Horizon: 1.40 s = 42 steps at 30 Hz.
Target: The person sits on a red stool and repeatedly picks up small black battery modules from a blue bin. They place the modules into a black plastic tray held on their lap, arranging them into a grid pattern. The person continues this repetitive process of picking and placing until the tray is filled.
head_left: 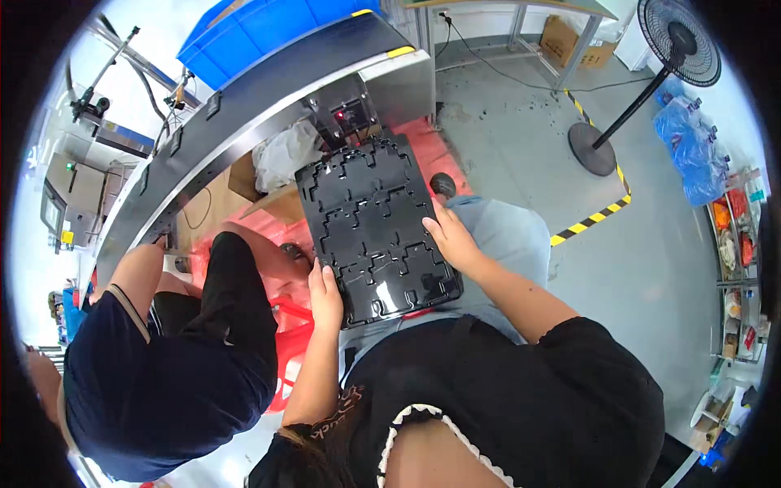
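Observation:
A black moulded plastic tray (378,236) with stepped recesses lies tilted over my lap. Its near end is close to my body, and the far end reaches toward the bench. My left hand (325,298) presses along the tray's left edge, near the close corner, with its fingers pointing away from me. On the opposite edge my right hand (452,237) grips the side, its thumb and fingers at the rim. The undersides of both hands are hidden. The tray's recesses appear to hold no parts.
At my left sits a co-worker (171,382) in dark clothes beside the long bench (244,98). A blue bin (272,37) rests on the bench. White plastic bags (286,156) and cardboard are under it. A standing fan (594,149) and striped floor tape (598,215) are at right.

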Tool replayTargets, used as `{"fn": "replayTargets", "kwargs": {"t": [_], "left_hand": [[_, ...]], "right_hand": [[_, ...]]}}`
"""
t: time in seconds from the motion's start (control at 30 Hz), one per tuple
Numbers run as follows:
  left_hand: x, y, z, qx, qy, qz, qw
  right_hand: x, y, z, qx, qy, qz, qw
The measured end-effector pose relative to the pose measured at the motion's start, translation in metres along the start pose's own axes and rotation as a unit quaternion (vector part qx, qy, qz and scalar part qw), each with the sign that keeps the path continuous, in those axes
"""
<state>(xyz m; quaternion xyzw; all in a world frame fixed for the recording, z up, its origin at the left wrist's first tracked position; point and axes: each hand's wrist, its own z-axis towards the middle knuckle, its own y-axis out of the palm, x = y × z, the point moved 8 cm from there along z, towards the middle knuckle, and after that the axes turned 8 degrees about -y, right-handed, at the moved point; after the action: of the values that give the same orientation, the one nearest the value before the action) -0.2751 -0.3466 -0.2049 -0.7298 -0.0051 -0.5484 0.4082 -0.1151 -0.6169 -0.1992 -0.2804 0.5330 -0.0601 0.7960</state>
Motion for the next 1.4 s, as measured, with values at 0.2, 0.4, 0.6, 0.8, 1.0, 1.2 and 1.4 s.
{"fn": "replayTargets", "kwargs": {"t": [0.2,0.4,0.6,0.8,1.0,1.2,1.4], "left_hand": [[0.000,-0.002,0.016,0.039,0.021,-0.008,0.999],[0.007,-0.002,0.007,0.036,-0.034,-0.039,0.998],[0.030,-0.026,0.026,0.059,0.064,0.043,0.995],[0.156,-0.129,0.145,0.089,0.209,0.040,0.973],[0.244,-0.157,0.330,0.213,0.436,0.181,0.855],[0.192,-0.119,0.473,-0.086,0.214,0.282,0.931],[0.264,-0.111,0.387,0.031,0.251,0.270,0.929]], "right_hand": [[0.001,0.018,0.036,-0.080,0.035,0.040,0.995],[0.019,0.012,0.024,-0.055,0.030,0.019,0.998],[-0.044,-0.016,0.068,-0.106,-0.091,-0.111,0.984],[-0.188,-0.020,0.218,-0.130,-0.326,-0.047,0.935],[-0.215,0.044,0.414,0.072,-0.558,-0.185,0.806],[-0.169,0.091,0.498,-0.373,-0.191,-0.343,0.840],[-0.196,0.014,0.477,-0.169,-0.281,-0.217,0.920]]}}
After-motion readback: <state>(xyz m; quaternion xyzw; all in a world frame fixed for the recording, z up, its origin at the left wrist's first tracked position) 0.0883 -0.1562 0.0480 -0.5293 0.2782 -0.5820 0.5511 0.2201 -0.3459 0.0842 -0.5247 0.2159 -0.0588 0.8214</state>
